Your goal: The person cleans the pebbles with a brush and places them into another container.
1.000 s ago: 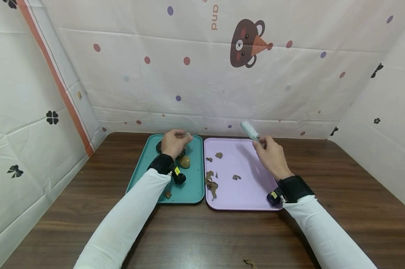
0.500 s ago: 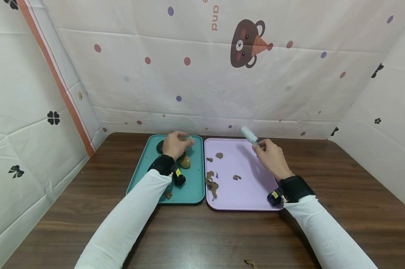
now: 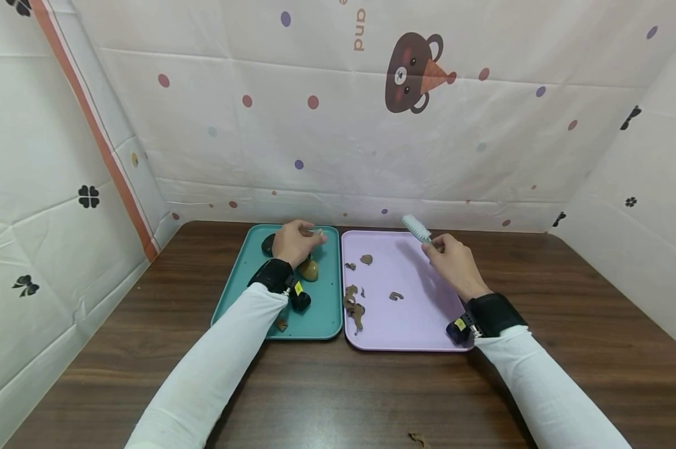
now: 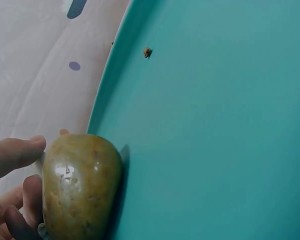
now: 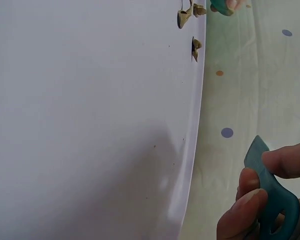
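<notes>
Over the far part of the teal tray (image 3: 329, 312), my left hand (image 3: 292, 243) pinches a small pale piece (image 3: 319, 232) between thumb and fingers; its kind cannot be made out. Just below that hand lies a glossy yellow-brown stone (image 4: 82, 185), which covers part of the fingers in the left wrist view. A dark stone (image 3: 267, 245) sits beside the hand, partly hidden by it. My right hand (image 3: 456, 265) grips a small brush by its teal handle (image 5: 277, 200). The brush's pale blue bristles (image 3: 416, 228) point up and left, above the far edge of the lilac tray (image 3: 405, 330).
Several brown dried leaf bits (image 3: 353, 305) lie on the lilac tray, mostly along its left side. A brown scrap (image 3: 281, 325) is near the teal tray's front edge, and another scrap (image 3: 418, 439) rests on the wooden table (image 3: 315, 399). A printed cloth (image 3: 338, 143) stands behind.
My left hand has shifted slightly to the right and down, with the pale piece in its fingers. The brush in my right hand has tilted and turned a little.
</notes>
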The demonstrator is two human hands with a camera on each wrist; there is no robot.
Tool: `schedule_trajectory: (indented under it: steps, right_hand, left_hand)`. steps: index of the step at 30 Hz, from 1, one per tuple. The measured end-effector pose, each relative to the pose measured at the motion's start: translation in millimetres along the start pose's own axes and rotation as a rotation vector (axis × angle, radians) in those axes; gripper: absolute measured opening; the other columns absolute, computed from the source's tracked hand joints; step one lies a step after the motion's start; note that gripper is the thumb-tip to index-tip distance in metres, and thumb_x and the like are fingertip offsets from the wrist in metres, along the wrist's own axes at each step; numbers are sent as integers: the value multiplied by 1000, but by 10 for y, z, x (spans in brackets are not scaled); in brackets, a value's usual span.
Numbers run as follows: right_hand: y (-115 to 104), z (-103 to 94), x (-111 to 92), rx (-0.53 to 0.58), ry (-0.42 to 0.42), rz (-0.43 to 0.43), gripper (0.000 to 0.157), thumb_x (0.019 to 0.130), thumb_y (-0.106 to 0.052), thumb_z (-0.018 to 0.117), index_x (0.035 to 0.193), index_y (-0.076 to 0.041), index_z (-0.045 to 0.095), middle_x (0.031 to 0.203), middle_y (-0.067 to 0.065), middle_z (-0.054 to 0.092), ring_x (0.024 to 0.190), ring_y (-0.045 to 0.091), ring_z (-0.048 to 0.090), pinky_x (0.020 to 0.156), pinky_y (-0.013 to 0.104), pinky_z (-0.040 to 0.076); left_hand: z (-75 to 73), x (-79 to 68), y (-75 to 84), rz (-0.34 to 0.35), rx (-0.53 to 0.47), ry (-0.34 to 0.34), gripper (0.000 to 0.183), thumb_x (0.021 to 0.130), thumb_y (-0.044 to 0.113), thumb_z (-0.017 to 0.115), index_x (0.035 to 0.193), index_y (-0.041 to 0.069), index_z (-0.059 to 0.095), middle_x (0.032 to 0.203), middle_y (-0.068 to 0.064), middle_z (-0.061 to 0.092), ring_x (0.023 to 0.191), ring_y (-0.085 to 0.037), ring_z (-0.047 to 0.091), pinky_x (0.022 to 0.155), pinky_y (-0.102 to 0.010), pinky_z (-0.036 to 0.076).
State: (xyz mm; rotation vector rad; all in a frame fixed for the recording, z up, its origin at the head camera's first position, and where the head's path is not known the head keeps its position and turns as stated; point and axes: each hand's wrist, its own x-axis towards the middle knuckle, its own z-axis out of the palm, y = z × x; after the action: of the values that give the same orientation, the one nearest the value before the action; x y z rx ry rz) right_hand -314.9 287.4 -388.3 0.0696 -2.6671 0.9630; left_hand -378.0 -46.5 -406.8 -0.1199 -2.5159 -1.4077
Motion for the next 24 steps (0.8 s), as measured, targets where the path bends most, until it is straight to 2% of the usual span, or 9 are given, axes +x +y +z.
schedule_trajectory:
  steps: [8,24]
  right_hand:
    - [5,-6,-6,-4,-34,25,48,110,-32,56,132,11,58,108,24,69,92,32,63,72,35,48]
    - [7,-18,-10,-34,-95,32,50,109,-32,58,133,12,57,117,26,68,97,33,62,76,36,51]
  left_hand:
    - [4,8,-19,2,24,-12,47,97,30,82,135,6,71,125,-15,74,110,-32,68,93,-46,57]
    - [-13,14,-87,1,22,-23,40,96,29,83,129,7,74,124,-15,73,110,-33,67,94,-47,56]
